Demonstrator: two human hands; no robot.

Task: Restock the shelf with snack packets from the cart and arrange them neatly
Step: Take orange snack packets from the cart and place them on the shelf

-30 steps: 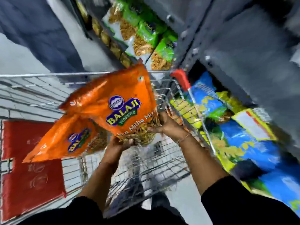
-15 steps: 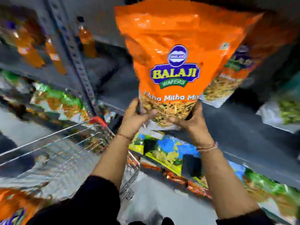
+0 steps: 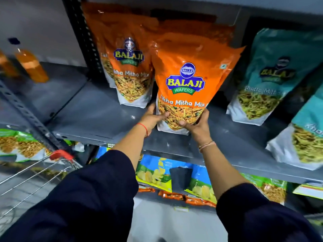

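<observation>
In the head view, both hands are gripping the lower corners of an orange Balaji Tikha Mitha Mix packet (image 3: 187, 88), which is standing upright on the grey metal shelf (image 3: 90, 116) with its base near the front edge. The left hand (image 3: 153, 117) is wrapping the bottom left corner, and the right hand (image 3: 195, 124) is cupping the bottom right. Just to the left and further back, a second orange Tikha Mitha Mix packet (image 3: 129, 67) is standing, its right edge overlapped by the held one. Teal Khatta Mitha packets (image 3: 267, 75) are standing to the right. The wire cart (image 3: 43, 170) with its red corner is showing at lower left, below the shelf.
</observation>
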